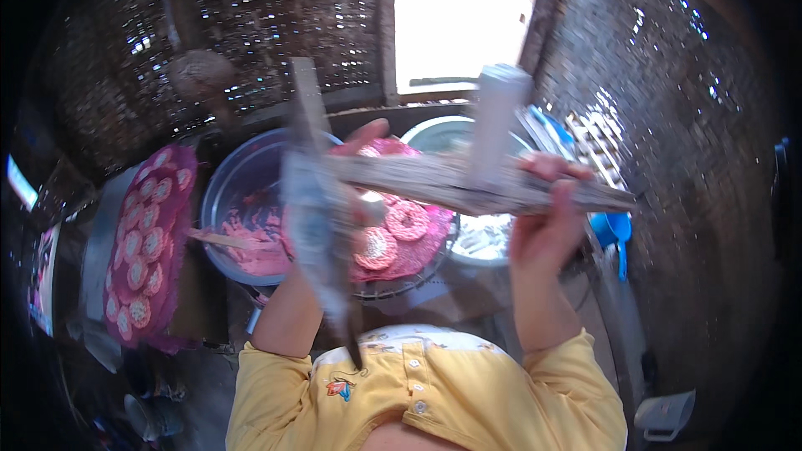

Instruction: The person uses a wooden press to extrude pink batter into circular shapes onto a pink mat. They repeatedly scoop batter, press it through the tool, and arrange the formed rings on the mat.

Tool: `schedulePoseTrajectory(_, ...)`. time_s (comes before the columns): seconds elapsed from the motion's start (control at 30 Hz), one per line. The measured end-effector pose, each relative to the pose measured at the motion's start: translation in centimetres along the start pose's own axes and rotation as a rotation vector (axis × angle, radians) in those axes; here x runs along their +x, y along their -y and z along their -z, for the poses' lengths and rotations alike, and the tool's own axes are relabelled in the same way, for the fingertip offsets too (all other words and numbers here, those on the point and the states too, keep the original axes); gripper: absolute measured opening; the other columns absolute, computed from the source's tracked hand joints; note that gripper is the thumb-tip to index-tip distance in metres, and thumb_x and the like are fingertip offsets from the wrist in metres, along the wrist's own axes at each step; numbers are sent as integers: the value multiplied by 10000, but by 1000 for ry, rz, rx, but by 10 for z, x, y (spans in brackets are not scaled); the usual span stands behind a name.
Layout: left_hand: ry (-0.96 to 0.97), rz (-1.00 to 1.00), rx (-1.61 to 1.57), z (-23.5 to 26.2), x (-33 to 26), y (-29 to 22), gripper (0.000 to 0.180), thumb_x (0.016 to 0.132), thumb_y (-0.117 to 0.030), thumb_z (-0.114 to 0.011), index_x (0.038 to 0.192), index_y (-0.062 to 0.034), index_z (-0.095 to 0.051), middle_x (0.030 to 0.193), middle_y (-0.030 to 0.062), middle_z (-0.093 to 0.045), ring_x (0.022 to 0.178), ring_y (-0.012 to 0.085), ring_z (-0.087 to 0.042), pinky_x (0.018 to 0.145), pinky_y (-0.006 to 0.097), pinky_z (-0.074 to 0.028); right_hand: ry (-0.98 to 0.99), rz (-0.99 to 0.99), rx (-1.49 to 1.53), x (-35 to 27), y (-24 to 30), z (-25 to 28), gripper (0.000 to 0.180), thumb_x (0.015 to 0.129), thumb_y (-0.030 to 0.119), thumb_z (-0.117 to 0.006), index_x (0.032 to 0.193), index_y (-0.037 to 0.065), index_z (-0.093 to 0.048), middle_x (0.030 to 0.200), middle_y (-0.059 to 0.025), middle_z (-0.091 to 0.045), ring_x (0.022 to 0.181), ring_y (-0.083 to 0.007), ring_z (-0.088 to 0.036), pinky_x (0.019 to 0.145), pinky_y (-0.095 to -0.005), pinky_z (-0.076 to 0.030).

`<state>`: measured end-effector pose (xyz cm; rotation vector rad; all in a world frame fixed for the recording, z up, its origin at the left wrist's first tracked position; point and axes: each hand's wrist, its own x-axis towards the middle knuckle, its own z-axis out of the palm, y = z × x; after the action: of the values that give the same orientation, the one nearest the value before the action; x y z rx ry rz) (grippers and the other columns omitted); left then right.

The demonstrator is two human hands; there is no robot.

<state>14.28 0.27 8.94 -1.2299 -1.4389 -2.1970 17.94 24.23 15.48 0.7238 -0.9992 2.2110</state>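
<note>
You are facing a dark woven wall [276,25], upper left, pinpricked with light [140,47]; a bright opening [464,17] is glowing at top centre-right.

The round cakes [407,220] are pink and white. The shirt [493,384] is yellow. The dipper [612,230] is blue, the tube [496,125] is white, and the wooden board [409,179] is streaky grey.

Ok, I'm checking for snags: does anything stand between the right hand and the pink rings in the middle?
Yes. In this view, the wooden bar held in the right hand crosses over the upper part of the pink rings, and part of the pale basin lies between. The bar's height above the rings can't be told.
</note>
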Motion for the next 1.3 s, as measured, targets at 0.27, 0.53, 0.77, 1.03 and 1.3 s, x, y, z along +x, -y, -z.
schedulePoseTrajectory(0.27, -511, -242, -58, 21, -22, -80, 404, 830, -486, -566, 1031, -138, -538, 1171, 79, -423, 1211, 317, -375, 1032, 508, -283, 942, -533, -2014, 12, -66, 180, 358, 811, 280, -619, 1118, 98, -595, 1266, -142, -450, 1167, -302, -440, 988, -555, -268)
schedulePoseTrajectory(0.53, -778, -437, -97, 43, -60, -119, 388, 844, -396, -577, 1025, -58, -516, 1071, 66, -491, 1152, 193, -420, 1021, 348, -308, 1277, -878, -2144, 20, -61, 249, 180, 789, 164, -551, 859, 99, -703, 844, -86, -673, 847, -241, -649, 807, -386, -481)
schedulePoseTrajectory(0.77, -507, -190, -528, 44, -80, -161, 364, 736, -179, -639, 1013, 10, -498, 904, 23, -530, 1060, 183, -488, 1098, 454, -166, 1616, -589, -2074, 65, -21, 223, 98, 723, 144, -615, 710, 81, -690, 706, -70, -658, 695, -235, -658, 594, -344, -505)
schedulePoseTrajectory(1.03, -715, -288, -537, 20, -69, -160, 365, 613, -171, -646, 880, -2, -464, 774, 4, -504, 1113, 214, -455, 1113, 557, -7, 1834, -759, -1820, 43, -82, 268, 106, 708, 125, -592, 721, 83, -689, 728, -82, -662, 718, -238, -655, 597, -342, -497)
schedulePoseTrajectory(1.3, -795, -401, -501, 12, -66, -147, 451, 571, -134, -693, 934, -9, -456, 741, -1, -514, 958, 157, -497, 1039, 459, -127, 1737, -1032, -1567, 21, -103, 286, 140, 735, 188, -604, 791, 90, -686, 781, -117, -658, 770, -278, -642, 675, -384, -498)
